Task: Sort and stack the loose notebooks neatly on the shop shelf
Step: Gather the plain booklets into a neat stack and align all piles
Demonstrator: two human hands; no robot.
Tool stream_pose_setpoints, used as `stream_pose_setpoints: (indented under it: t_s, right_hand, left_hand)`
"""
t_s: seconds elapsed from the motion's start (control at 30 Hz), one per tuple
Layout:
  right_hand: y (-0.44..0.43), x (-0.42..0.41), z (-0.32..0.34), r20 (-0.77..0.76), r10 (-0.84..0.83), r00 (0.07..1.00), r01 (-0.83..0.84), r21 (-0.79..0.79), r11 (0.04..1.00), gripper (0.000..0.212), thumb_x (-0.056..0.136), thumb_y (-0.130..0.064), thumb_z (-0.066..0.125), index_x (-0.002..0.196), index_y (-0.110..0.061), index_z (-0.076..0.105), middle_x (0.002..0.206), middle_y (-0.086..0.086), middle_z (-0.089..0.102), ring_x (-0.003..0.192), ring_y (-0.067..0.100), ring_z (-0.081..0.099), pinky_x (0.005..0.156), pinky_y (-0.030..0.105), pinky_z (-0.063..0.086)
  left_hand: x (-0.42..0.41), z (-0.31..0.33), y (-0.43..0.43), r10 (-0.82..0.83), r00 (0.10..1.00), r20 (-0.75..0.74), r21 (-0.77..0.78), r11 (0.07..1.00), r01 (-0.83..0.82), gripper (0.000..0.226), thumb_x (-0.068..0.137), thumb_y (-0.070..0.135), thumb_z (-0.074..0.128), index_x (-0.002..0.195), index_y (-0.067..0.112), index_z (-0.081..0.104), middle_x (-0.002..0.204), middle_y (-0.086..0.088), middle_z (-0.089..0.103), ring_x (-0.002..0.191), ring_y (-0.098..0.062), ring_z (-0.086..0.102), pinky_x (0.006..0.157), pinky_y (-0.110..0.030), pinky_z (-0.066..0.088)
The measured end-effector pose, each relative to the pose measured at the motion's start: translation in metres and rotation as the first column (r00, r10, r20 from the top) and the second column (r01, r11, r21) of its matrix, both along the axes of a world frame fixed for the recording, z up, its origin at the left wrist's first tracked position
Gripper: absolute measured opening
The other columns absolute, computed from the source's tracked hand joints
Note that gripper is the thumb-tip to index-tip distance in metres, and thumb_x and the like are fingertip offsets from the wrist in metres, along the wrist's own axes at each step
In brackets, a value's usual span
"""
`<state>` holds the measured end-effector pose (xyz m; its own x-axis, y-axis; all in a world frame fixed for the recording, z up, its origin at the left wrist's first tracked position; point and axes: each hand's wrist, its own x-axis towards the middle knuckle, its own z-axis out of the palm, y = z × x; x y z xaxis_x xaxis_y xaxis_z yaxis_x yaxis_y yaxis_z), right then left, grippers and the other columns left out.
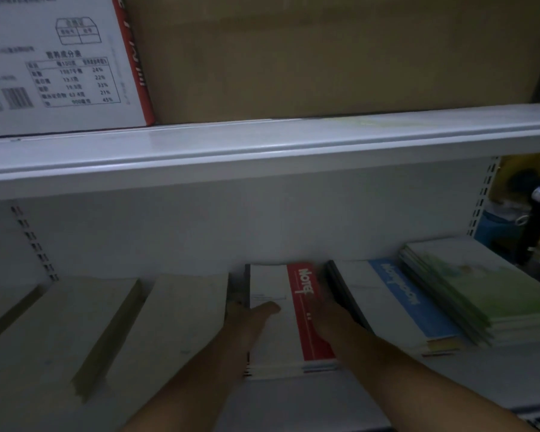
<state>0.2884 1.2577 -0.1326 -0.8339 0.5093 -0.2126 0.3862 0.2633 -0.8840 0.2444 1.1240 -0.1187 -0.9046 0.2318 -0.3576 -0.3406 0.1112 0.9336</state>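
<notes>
On the dim white shelf the notebook stack lies at 6 o'clock, left hand clamping its 9 o'clock edge, right hand against its 3 o'clock edge, grip unclear, a carton at 12.

A white carton printed with a table and a barcode is set just beside a large brown cardboard box. Past the slotted upright at far right, a black object and a blue container are dimly seen.
</notes>
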Motion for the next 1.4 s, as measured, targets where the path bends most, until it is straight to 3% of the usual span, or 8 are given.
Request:
stream_pose_setpoints:
  t_s: [0.13,0.23,0.33,0.7,1.0,1.17,1.33,1.4]
  right_hand:
    - [0.002,-0.008,0.002,0.011,0.032,0.999,-0.032,-0.045,0.998,0.047,0.101,-0.041,0.029,0.145,-0.025,0.030,0.127,0.015,0.055,0.094,0.023,0.056,0.081,0.026,0.043]
    - [0.002,-0.014,0.003,0.078,0.074,0.994,-0.072,-0.031,0.997,0.046,0.102,-0.041,0.024,0.138,-0.019,0.042,0.122,0.014,0.059,0.096,0.024,0.058,0.087,0.028,0.045]
    - [0.003,-0.016,0.003,0.104,0.103,0.989,-0.097,-0.060,0.993,0.049,0.101,-0.043,0.025,0.139,-0.018,0.042,0.128,0.014,0.056,0.108,0.026,0.058,0.096,0.034,0.046]
    - [0.013,-0.020,0.004,0.105,0.099,0.990,-0.108,0.085,0.991,0.028,0.095,-0.016,0.043,0.070,-0.012,0.054,0.071,0.003,0.056,0.060,0.014,0.050,0.050,0.021,0.037]
    - [0.014,-0.019,-0.005,0.058,0.048,0.997,-0.050,0.029,0.998,0.028,0.092,-0.011,0.041,0.108,-0.003,0.063,0.103,0.017,0.066,0.090,0.031,0.064,0.074,0.033,0.052]
    - [0.011,-0.008,0.003,0.055,0.162,0.985,-0.166,0.069,0.984,0.023,0.093,-0.011,0.042,0.105,-0.007,0.061,0.101,0.015,0.066,0.082,0.024,0.064,0.070,0.032,0.056]
    - [0.016,0.028,0.023,0.345,0.506,0.790,-0.595,0.237,0.768,0.086,0.081,0.000,0.057,0.149,-0.015,0.008,0.096,0.007,0.054,0.070,0.014,0.051,0.049,0.017,0.040]
    - [0.016,0.038,0.022,0.499,0.532,0.684,-0.708,0.277,0.650,0.106,0.082,-0.005,0.060,0.146,-0.030,-0.020,0.133,0.005,0.043,0.080,0.013,0.051,0.051,0.017,0.041]
  left_hand:
    - [0.006,-0.001,-0.015,-0.330,0.894,-0.304,-0.291,0.925,0.243,0.118,0.059,0.018,0.089,0.148,0.027,0.012,0.147,0.002,0.029,0.131,-0.017,0.038,0.102,-0.030,0.039]
    - [0.010,-0.001,-0.023,-0.635,0.755,-0.164,-0.714,0.604,0.354,0.138,0.055,0.027,0.091,0.149,0.034,-0.011,0.152,0.002,-0.032,0.146,-0.016,-0.001,0.109,-0.029,0.029]
    - [0.011,-0.004,-0.022,-0.700,0.703,-0.123,-0.846,0.445,0.295,0.135,0.064,0.014,0.084,0.143,0.041,-0.022,0.149,-0.008,-0.038,0.146,-0.026,0.013,0.099,-0.031,0.046]
    - [0.007,-0.013,-0.026,-0.681,0.678,-0.278,-0.830,0.525,0.186,0.139,0.060,0.016,0.084,0.135,0.051,-0.028,0.155,0.000,-0.026,0.138,-0.021,0.032,0.089,-0.024,0.046]
    - [-0.001,-0.014,-0.026,-0.577,0.792,-0.198,-0.570,0.725,0.386,0.143,0.056,0.006,0.088,0.146,0.037,-0.019,0.158,0.007,0.006,0.139,-0.017,0.026,0.097,-0.022,0.038]
    - [0.003,-0.004,-0.025,-0.680,0.728,-0.089,-0.776,0.505,0.377,0.138,0.063,0.013,0.086,0.142,0.038,-0.025,0.155,-0.004,-0.026,0.146,-0.025,0.008,0.103,-0.032,0.039]
    - [0.013,-0.005,-0.022,-0.705,0.693,-0.149,-0.815,0.485,0.318,0.130,0.068,0.004,0.078,0.143,0.044,-0.020,0.148,0.000,-0.040,0.145,-0.024,0.014,0.085,-0.022,0.049]
    - [0.012,-0.008,-0.023,-0.718,0.677,-0.162,-0.825,0.475,0.307,0.127,0.070,0.003,0.075,0.142,0.045,-0.020,0.149,0.001,-0.039,0.145,-0.024,0.015,0.084,-0.021,0.050]
